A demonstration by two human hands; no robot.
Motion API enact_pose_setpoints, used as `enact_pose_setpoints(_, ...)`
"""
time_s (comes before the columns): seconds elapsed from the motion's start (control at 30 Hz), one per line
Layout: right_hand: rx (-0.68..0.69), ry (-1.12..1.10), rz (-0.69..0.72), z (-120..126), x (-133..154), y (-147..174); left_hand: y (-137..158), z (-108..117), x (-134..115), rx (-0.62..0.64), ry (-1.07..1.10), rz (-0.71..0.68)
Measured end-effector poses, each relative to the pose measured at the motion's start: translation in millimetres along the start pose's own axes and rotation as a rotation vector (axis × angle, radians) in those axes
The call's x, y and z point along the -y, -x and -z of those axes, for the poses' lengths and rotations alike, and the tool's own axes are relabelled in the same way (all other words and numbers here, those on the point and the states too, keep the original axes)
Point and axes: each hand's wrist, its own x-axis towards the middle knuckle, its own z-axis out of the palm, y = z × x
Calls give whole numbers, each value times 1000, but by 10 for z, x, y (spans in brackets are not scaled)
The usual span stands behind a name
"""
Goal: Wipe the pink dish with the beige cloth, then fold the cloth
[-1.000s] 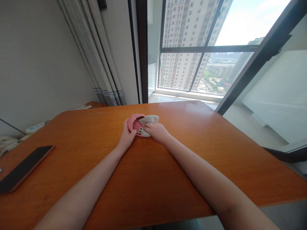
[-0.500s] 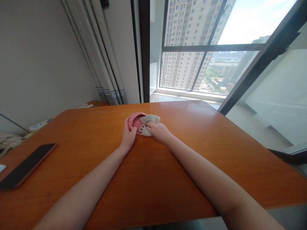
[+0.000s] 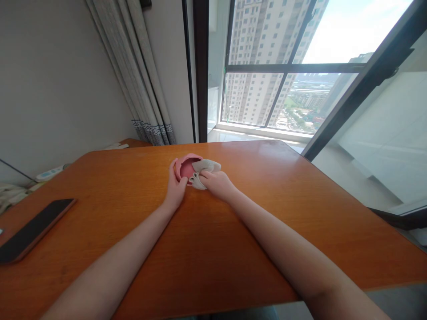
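**Left hand (image 3: pixel 175 192) round a pink bowl (image 3: pixel 186 169), right hand (image 3: pixel 218 184) on a pale cloth (image 3: pixel 207 165)**

The left fingers curl round the bowl's outer left side, with the thumb at the near rim, part-closed to the bowl's width. The right fingers are drawn together on the bunched cloth, which lies over the bowl's right side and partly into its opening. The bowl is at the far middle of the wooden table (image 3: pixel 207 249), tilted so that its inside shows.

To work cloth against bowl well, the left hold should probably be firm enough to resist the right hand's push, its thumb clear of the cloth; short strokes with a flat fold would likely reach the curved wall better than a loose bunch.

The cloth hides the bowl's right side, and the right fingertips are lost in its folds. Whether the bowl touches the table is hard to tell. Farther left, the frame edge cuts off a dark flat slab (image 3: pixel 36 229) and a small pale object (image 3: pixel 1 231), too little of it showing to name.
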Motion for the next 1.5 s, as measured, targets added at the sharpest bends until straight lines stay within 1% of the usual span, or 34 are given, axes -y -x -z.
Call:
enact_pose_setpoints(0.07, -36, 7, -31, -15, -61, 15, -19, 32, -76, 33, -51, -68)
enact_pose_setpoints(0.13, -76, 7, -40, -25, -59, 20, -11, 18, -120, 26, -46, -93)
enact_pose_setpoints(0.2, -117, 14, -43, -37, 1, 9, 23, -35, -114, -24, 40, -48)
enact_pose_setpoints(0.3, -182, 57, -52, -70, 110, -28, 85, -126, -27, -98, 185, 38)
enact_pose_setpoints(0.37, -201, 75, -15, -96, 129, -45, 104, -150, 41, -128, 206, 72)
enact_pose_setpoints(0.43, -201, 76, 50, -116, 87, -42, 95, -130, 81, -140, 185, 107)
enact_pose_setpoints(0.5, -198, 76, 74, -120, 10, -20, 65, -84, 80, -120, 142, 144)
enact_pose_setpoints(0.6, -161, 68, 32, -103, -69, 17, 23, -30, 20, -49, 73, 151)
enact_pose_setpoints(0.67, -110, 55, 12, -85, -54, 21, 26, -40, -38, -41, 72, 175)
enact_pose_setpoints(0.73, -74, 46, 6, -69, 3, 5, 67, -95, -103, -94, 156, 264)
enact_pose_setpoints(0.83, -55, 43, 20, -57, 89, -26, 171, -218, -188, -169, 381, 428)
enact_pose_setpoints(0.9, -42, 49, 50, -60, 111, -34, 219, -272, -206, -163, 482, 521)
enact_pose_setpoints(0.97, -39, 59, 80, -69, 100, -30, 215, -270, -176, -149, 485, 572)
enact_pose_setpoints(1.0, -44, 63, 92, -73, 85, -27, 191, -247, -147, -154, 454, 563)
enact_pose_setpoints(1.03, -58, 65, 99, -78, 67, -22, 158, -211, -116, -160, 404, 521)
enact_pose_setpoints(1.1, -100, 63, 94, -88, 26, -11, 77, -121, -66, -156, 267, 345)
enact_pose_setpoints(1.17, -146, 59, 56, -99, -9, 1, 14, -43, -59, -113, 115, 155)
enact_pose_setpoints(1.23, -169, 59, 20, -111, -20, 13, 4, -17, -86, -68, 11, 46)
enact_pose_setpoints(1.3, -174, 62, 16, -117, 5, 17, 48, -50, -110, -83, -15, 21)
enact_pose_setpoints(1.37, -171, 64, 27, -113, 61, 7, 116, -115, -94, -139, 29, 34)
enact_pose_setpoints(1.43, -155, 56, 32, -100, 126, -14, 162, -160, -36, -175, 98, 48)
enact_pose_setpoints(1.5, -117, 36, 37, -84, 161, -36, 160, -154, 33, -172, 138, 62)
